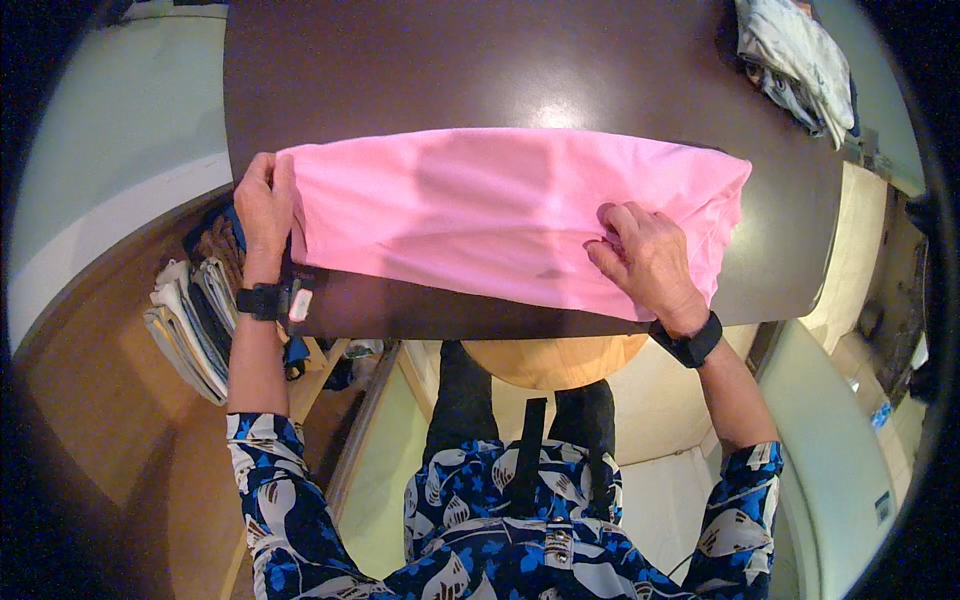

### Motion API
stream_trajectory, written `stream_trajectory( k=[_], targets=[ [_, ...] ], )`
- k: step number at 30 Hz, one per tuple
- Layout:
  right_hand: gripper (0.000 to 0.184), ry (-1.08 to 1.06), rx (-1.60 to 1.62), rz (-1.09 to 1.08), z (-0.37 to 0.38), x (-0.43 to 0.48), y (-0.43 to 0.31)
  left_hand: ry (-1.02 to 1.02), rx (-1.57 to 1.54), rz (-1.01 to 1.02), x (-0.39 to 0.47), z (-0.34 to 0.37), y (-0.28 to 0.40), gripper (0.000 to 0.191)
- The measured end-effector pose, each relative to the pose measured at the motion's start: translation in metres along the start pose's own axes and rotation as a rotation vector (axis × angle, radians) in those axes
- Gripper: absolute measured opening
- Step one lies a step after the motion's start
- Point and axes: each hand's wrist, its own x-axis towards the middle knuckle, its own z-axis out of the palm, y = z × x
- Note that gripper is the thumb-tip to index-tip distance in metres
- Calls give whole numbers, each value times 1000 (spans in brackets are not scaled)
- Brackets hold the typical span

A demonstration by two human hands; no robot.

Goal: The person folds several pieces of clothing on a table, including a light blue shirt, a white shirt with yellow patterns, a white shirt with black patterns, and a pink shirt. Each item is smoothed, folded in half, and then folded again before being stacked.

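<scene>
A pink cloth, folded into a long band, lies across the dark tabletop in front of me, with creases gathered at its right end. At its left end, my left hand grips the edge between thumb and fingers. My right hand rests on the cloth right of the middle, its fingers bent and touching the fabric; whether they pinch it I cannot tell. Each wrist wears a black band, and a small white tag is beside the left one.
A pile of folded light clothes lies at the table's far right corner. Below the table at left, several folded garments stand on a wooden shelf. A round wooden stool is partly under the near edge.
</scene>
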Motion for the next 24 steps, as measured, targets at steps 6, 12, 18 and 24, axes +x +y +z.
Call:
stream_trajectory(
  k=[6,12,18,24],
  targets=[
    [27,-32,-6,24,3,1,0,-37,-188,-76,9,-4,1,27],
    [27,-21,-19,23,4,1,1,-82,-160,-194,-31,-2,-4,29],
    [26,7,-12,0,8,2,1,39,-225,-51,-27,3,-6,20],
    [26,0,-19,-5,7,3,0,73,-368,-53,-7,4,-5,20]
  ],
)
